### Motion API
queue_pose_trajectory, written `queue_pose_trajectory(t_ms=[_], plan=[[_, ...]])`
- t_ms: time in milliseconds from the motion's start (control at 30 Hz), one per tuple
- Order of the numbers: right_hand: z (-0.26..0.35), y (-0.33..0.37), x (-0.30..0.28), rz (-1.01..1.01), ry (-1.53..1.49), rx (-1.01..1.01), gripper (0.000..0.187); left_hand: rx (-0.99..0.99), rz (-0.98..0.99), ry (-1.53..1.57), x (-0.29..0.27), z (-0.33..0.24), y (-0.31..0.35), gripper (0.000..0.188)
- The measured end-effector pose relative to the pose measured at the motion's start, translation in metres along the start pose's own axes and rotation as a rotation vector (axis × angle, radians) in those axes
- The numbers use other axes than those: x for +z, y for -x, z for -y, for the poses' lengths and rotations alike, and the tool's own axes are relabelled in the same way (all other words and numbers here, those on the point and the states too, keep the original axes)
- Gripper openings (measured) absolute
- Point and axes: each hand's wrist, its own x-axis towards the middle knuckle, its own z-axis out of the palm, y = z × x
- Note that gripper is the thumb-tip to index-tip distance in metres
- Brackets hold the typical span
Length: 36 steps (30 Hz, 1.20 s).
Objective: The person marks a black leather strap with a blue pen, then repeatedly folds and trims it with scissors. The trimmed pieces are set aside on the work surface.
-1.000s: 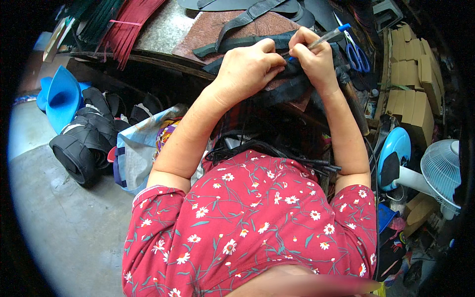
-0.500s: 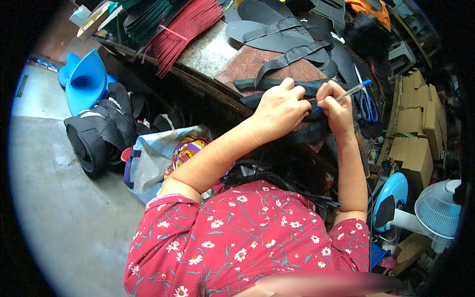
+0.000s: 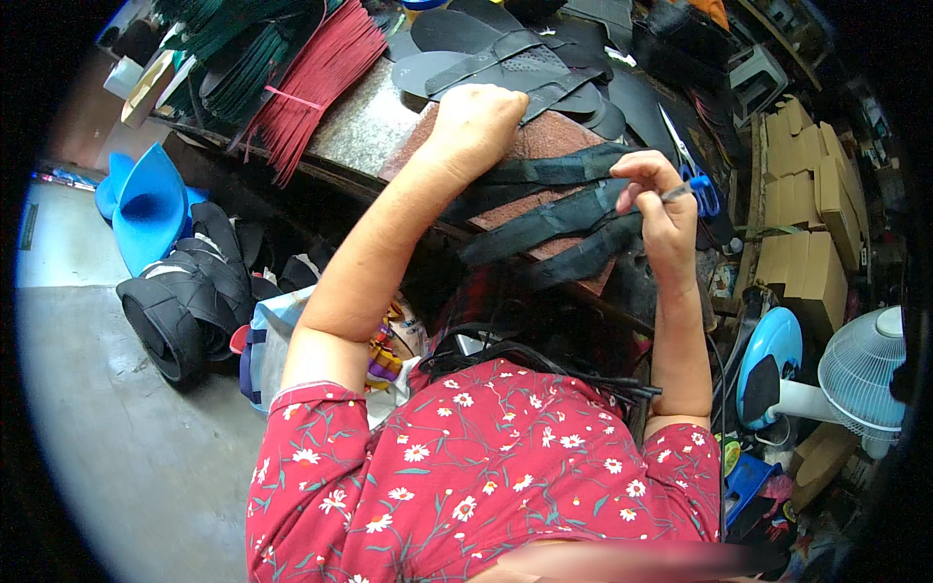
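My left hand [image 3: 478, 128] is closed over the far side of a reddish-brown board [image 3: 544, 142], its fingertips hidden beneath it. A black strap [image 3: 559, 94] runs out from under this hand toward dark shoe-shaped pieces [image 3: 465, 35]. Pinched in my right hand [image 3: 663, 216] is a pen [image 3: 699, 183] with a blue end, pointing up to the right. Between and below the hands, several black strips [image 3: 530, 233] lie across the board and overhang its near edge. Scissors [image 3: 708, 199] with blue handles rest just beyond my right hand.
Bundles of red strips [image 3: 326, 83] and dark green strips [image 3: 243, 92] sit at the table's far left. On the floor at left are blue foam sheets [image 3: 151, 209] and black rolled pieces [image 3: 185, 311]. Cardboard boxes [image 3: 802, 272] and a fan [image 3: 865, 374] stand at right.
My left hand has moved away from the right hand, up and left, and the black strap has shifted with it. More black strips show on the board. The right hand keeps the pen.
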Motion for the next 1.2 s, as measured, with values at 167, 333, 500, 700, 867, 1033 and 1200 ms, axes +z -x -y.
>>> queue_pose_trajectory(t_ms=[167, 333, 500, 700, 867, 1033, 1200], plan=[[-0.004, 0.005, 0.003, -0.077, 0.206, -0.125, 0.024, -0.052, 0.065, 0.001, -0.003, -0.002, 0.002, 0.019], [0.002, 0.005, 0.006, -0.066, 0.170, -0.133, 0.021, -0.033, 0.088, -0.091, -0.012, -0.001, -0.009, 0.019], [0.009, -0.002, 0.015, -0.093, 0.471, -0.157, 0.030, -0.174, -0.094, 0.422, -0.046, -0.025, -0.016, 0.017], [0.003, -0.012, 0.023, -0.198, 0.474, -0.436, 0.031, -0.134, -0.178, 0.961, -0.057, -0.077, 0.010, 0.018], [0.010, -0.003, 0.015, -0.277, -0.361, -0.073, 0.015, 0.172, -0.326, 0.829, -0.048, -0.076, 0.014, 0.032], [0.006, -0.006, 0.000, -0.386, -0.473, 0.021, 0.010, -0.064, -0.019, 0.852, -0.042, -0.067, 0.014, 0.028], [-0.007, -0.003, -0.019, -0.433, -0.276, 0.078, 0.014, -0.074, 0.011, 0.651, -0.045, -0.050, 0.018, 0.026]])
